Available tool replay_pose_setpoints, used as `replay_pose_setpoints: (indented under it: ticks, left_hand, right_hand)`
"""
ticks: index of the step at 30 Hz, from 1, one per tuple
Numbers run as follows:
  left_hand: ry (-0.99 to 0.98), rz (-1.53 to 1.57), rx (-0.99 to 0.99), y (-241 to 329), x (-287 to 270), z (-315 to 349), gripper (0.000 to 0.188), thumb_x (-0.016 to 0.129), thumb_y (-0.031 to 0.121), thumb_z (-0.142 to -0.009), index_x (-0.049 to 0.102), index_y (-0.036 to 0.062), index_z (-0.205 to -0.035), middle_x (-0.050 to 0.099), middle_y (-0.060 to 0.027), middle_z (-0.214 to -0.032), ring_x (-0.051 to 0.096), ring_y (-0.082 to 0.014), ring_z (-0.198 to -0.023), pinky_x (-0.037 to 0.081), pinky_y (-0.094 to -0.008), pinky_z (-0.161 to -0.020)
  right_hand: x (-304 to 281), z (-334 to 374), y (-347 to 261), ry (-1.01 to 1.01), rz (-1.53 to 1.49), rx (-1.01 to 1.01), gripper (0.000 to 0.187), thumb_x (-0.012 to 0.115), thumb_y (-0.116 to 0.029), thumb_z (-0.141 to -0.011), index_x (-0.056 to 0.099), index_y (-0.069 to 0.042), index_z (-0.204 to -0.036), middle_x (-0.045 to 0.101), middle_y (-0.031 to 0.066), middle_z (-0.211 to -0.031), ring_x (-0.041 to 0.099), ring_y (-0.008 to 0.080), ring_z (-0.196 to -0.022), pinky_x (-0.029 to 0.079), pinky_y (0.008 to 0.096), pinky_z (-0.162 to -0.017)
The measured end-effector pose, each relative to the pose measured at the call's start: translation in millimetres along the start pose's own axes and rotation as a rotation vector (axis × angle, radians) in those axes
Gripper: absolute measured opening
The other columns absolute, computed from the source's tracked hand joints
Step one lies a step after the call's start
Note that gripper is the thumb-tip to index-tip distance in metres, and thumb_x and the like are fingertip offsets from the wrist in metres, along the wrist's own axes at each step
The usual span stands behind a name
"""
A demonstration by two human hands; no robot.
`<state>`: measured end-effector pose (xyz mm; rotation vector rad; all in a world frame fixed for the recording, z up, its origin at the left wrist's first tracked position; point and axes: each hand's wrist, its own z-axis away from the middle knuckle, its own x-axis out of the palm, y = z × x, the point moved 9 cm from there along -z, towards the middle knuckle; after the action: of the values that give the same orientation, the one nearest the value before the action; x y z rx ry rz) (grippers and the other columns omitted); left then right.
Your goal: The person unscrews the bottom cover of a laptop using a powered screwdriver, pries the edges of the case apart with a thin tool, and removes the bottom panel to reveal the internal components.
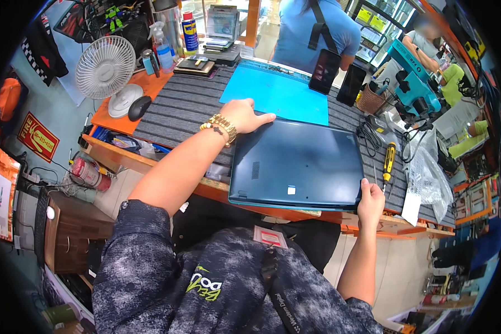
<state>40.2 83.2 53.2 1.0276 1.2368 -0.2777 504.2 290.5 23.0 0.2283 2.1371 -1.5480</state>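
A dark blue closed laptop [303, 164] lies underside up across the near edge of the workbench, showing a vent grille, small screw points and a small white sticker. My left hand [245, 115] holds its far left corner, thumb along the far edge; the other fingers are partly hidden. At the near right corner my right hand [371, 201] grips the edge, thumb on top and fingers curled. Behind the laptop is a bright blue work mat [278, 94]. A yellow and black screwdriver [389, 160] rests to the right, beside a coiled black cable [370, 136].
A white fan [106, 67] and a black mouse [140, 108] stand at the left. Two phones [324, 71] are propped at the back, near a person in blue. Clear plastic wrap [428, 178] and a teal microscope [414, 78] are at the right.
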Motion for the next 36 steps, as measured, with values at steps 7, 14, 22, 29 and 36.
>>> replay_pose_setpoints:
  ticks: [7, 14, 22, 29, 36]
  left_hand:
    - [-0.160, 0.430, -0.218, -23.6, -1.7, 18.5, 0.086, 0.075, 0.076, -0.100, 0.072, -0.0069, -0.119, 0.072, -0.0096, -0.091, 0.073, -0.0165, -0.073, 0.059, -0.0340, -0.055]
    - [-0.237, 0.723, -0.270, -56.9, 18.2, 34.1, 0.077, 0.074, 0.070, -0.104, 0.073, -0.0075, -0.100, 0.064, -0.0089, -0.083, 0.067, -0.0200, -0.064, 0.064, -0.0365, -0.061]
    - [-0.398, 0.799, -0.311, -35.0, 7.1, 85.9, 0.082, 0.072, 0.063, -0.110, 0.052, -0.0028, -0.155, 0.061, -0.0152, -0.115, 0.074, -0.0197, -0.080, 0.069, -0.0355, -0.071]
    - [-0.430, 0.854, -0.346, -31.4, 6.2, 110.2, 0.089, 0.073, 0.052, -0.112, 0.031, 0.0055, -0.176, 0.063, -0.0136, -0.106, 0.075, -0.0214, -0.075, 0.069, -0.0376, -0.065]
    - [-0.420, 1.003, -0.286, -41.1, 20.3, 104.6, 0.088, 0.077, 0.022, -0.108, 0.026, 0.0043, -0.177, 0.066, -0.0173, -0.107, 0.074, -0.0241, -0.070, 0.068, -0.0409, -0.059]
  right_hand:
    - [-1.6, 6.3, -4.4, 0.045, 0.033, -0.069, 0.048, 0.072, -0.031, -0.116, 0.068, 0.002, -0.082, 0.058, -0.0018, -0.071, 0.047, 0.0084, -0.070, 0.042, 0.0330, -0.064]
    - [2.5, 1.5, 3.7, 0.010, -0.016, -0.043, 0.049, 0.072, -0.032, -0.117, 0.067, 0.002, -0.081, 0.057, -0.0036, -0.071, 0.045, 0.0071, -0.070, 0.040, 0.0315, -0.063]
    - [1.4, -2.1, 14.0, -0.014, -0.010, -0.028, 0.050, 0.072, -0.032, -0.117, 0.065, 0.001, -0.080, 0.054, -0.0042, -0.072, 0.043, 0.0072, -0.072, 0.038, 0.0314, -0.064]
    - [2.9, -2.4, 15.0, -0.021, -0.041, -0.006, 0.050, 0.071, -0.033, -0.117, 0.066, 0.000, -0.081, 0.055, -0.0037, -0.073, 0.043, 0.0075, -0.073, 0.038, 0.0319, -0.065]
    - [2.0, -8.8, 21.4, -0.088, -0.019, 0.060, 0.045, 0.072, -0.031, -0.116, 0.070, 0.002, -0.086, 0.059, -0.0033, -0.077, 0.047, 0.0076, -0.077, 0.042, 0.0312, -0.069]
